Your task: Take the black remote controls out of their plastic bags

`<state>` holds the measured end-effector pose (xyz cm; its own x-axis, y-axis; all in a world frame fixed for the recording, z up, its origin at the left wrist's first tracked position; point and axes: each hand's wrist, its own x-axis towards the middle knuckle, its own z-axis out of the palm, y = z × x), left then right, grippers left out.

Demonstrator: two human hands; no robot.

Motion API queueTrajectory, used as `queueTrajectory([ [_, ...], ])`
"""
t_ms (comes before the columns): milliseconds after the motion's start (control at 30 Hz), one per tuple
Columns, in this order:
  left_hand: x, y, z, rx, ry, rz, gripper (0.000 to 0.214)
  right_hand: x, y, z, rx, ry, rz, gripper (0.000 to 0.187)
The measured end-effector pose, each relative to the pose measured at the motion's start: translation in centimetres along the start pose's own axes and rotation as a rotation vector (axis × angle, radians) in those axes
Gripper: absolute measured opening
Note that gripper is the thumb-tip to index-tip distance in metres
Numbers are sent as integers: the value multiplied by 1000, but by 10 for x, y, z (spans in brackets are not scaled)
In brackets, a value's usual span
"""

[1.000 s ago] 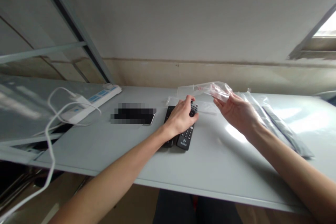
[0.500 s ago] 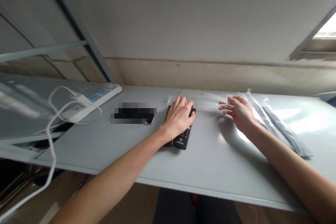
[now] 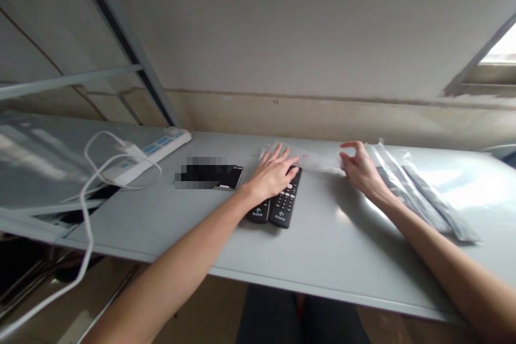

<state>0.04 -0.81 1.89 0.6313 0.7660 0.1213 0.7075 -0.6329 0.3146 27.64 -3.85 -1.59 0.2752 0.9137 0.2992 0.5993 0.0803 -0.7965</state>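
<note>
Two black remote controls lie side by side on the grey desk. The right remote control (image 3: 284, 204) shows its buttons, while the left remote control (image 3: 259, 214) is mostly covered by my left hand (image 3: 273, 173). That hand rests with fingers spread across the upper part of the remotes, its fingertips over a clear plastic bag (image 3: 318, 158) with a small red mark. At the bag's right end is my right hand (image 3: 360, 169), its fingers curled and closed on the edge of the plastic; the index finger arches above. The exact grip is partly hidden.
Several more remotes in clear sleeves (image 3: 423, 191) lie to the right, under and beyond my right wrist. On the left are a black phone (image 3: 229, 177), partly pixelated, and a white power strip (image 3: 161, 153) with a white cable (image 3: 86, 215) hanging over the desk's front edge (image 3: 282, 284).
My left fingers have spread from a curled grip, uncovering more of the remotes. My right fingers have curled in at the bag's end, and the bag's red mark sits slightly lower and further left.
</note>
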Motion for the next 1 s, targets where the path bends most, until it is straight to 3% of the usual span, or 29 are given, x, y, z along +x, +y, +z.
queueTrajectory([
  [200, -1, -2, 3, -27, -89, -73, 57, -10, -15, -1, -473, 113, -334, 45],
  [300, -1, -2, 4, -41, -72, -108, 59, -21, -25, 7, -523, 31, -428, 49],
  [467, -1, 4, 4, -55, -60, -169, 57, -41, -26, 27, -598, -283, -356, 60],
  [567, -2, 9, 4, -51, -41, -197, 59, -43, -20, 31, -616, -382, -313, 63],
  [733, -3, 15, 4, -28, -12, -231, 64, -35, -17, 25, -619, -426, -358, 63],
  [1000, -1, 15, 3, 55, -71, -286, 67, -33, -25, 20, -608, -448, -321, 61],
])
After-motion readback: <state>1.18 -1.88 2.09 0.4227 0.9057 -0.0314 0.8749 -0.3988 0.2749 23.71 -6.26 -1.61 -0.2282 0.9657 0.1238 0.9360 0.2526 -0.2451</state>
